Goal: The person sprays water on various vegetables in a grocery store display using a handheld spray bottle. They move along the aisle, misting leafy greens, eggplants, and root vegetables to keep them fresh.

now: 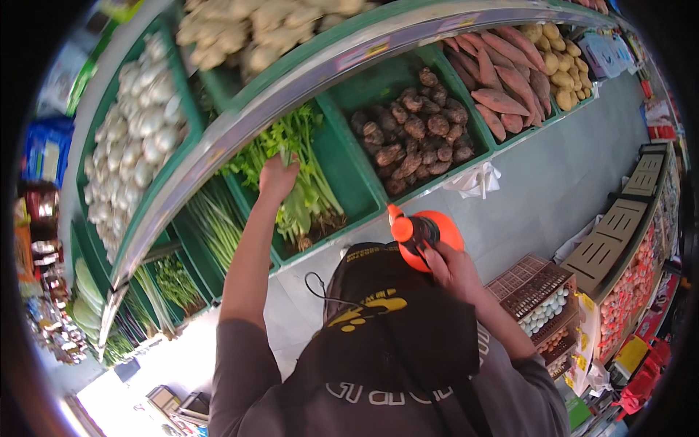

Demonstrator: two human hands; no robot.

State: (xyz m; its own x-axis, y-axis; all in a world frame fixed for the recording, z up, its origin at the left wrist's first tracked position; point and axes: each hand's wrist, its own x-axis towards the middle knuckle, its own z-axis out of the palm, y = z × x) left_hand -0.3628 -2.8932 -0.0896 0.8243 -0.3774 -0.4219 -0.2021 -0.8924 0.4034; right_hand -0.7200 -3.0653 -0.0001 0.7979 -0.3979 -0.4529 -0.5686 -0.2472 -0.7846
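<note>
My left hand [278,177] reaches into a green crate of the display and grips stalks in a bunch of leafy celery [308,180]. The fingertips are partly lost among the leaves. The celery lies with its brown roots towards me. An orange pump sprayer [449,232] with a dark handle is held in my right hand [450,267], in front of the crates' near edge. Its nozzle points towards the display. The bare green bottom [341,164] of the crate shows to the right of the celery.
Taro [415,128], sweet potatoes [505,82] and potatoes [562,65] fill crates to the right. Spring onions [215,218] lie left. A shelf rail [327,68] overhangs the crates, with garlic [142,131] and ginger [267,27] above. Egg crates [538,306] stand at right.
</note>
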